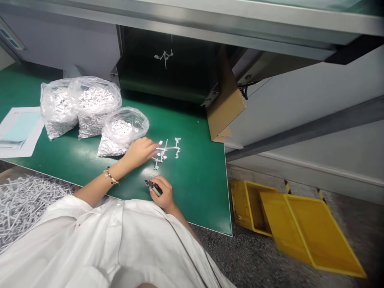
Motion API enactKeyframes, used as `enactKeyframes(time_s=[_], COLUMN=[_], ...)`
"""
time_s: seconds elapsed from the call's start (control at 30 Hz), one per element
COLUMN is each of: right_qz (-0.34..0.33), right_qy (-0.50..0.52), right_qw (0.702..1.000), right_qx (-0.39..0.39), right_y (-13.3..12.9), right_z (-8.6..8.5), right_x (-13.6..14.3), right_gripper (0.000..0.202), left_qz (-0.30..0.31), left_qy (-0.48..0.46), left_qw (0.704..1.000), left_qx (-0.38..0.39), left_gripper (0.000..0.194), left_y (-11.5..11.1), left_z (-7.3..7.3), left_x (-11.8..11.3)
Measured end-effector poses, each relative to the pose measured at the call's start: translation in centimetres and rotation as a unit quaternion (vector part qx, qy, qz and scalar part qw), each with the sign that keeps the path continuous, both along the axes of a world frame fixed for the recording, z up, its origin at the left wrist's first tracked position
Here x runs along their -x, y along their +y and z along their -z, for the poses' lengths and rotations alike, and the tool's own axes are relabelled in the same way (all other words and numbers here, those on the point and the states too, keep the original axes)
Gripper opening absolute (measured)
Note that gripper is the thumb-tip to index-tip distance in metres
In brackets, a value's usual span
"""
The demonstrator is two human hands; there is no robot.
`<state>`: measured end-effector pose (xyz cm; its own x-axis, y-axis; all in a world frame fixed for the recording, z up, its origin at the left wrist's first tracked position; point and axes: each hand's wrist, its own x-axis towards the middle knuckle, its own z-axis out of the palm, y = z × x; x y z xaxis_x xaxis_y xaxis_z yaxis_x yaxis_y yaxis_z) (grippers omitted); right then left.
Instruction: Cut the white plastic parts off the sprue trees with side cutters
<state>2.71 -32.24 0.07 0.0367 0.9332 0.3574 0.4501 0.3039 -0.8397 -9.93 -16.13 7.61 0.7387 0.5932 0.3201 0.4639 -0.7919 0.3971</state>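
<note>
We see the left hand [141,151] stretched out over the table [204,184], palm down, its fingertips at the left end of the white sprues [171,148]. The fingers lie close together; whether they pinch a piece or only touch it, we cannot tell. The right hand [163,192], nearer to us, is curled around the cutters [153,187], their head pointing left, well short of the sprues. We judge that this grip keeps the blades free and leaves the left hand room to handle the pieces.

The sprues lie just right of the near bag [115,146], with the left bag [58,110] and middle bag [97,104] farther off; we take it that the open tops are within reach for loose parts. Another sprue [165,58] rests on the dark ramp [168,82] at the far side, whose upper end is hidden by the metal frame [192,18].

The sprues overlap, so we cannot count them. The thumb of the left hand is out of sight, and the right hand covers much of the cutters' handles. At the left edge, the heap [27,204] of white sticks is cut off, and the print on the papers [33,124] is too small to read.
</note>
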Motion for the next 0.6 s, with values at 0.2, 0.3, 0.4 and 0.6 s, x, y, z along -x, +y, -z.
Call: enactKeyframes(time_s=[0.2, 0.3, 0.4, 0.6], right_qz=[0.024, 0.026, 0.041, 0.120], right_qy=[0.004, 0.006, 0.006, -0.041], right_qw=[1.000, 1.000, 0.999, 0.991], right_qx=[-0.013, -0.014, -0.022, -0.041], right_y=[-0.2, -0.3, -0.4, -0.1], right_z=[-0.2, -0.3, -0.4, 0.1], right_x=[-0.1, -0.1, -0.1, -0.6], right_gripper=[0.014, 0.014, 0.014, 0.014], left_qz=[0.039, 0.045, 0.024, -0.017], left_qy=[0.126, 0.134, 0.089, -0.013], left_qw=[0.991, 0.990, 0.994, 0.994], left_qx=[-0.016, 0.011, 0.062, 0.106], left_gripper=[0.031, 0.024, 0.022, 0.039], left_y=[-2.1, -2.3, -2.3, -2.5], left_z=[2.1, 3.2, 4.2, 5.3], left_x=[-1.8, -0.9, 0.4, 2.9])
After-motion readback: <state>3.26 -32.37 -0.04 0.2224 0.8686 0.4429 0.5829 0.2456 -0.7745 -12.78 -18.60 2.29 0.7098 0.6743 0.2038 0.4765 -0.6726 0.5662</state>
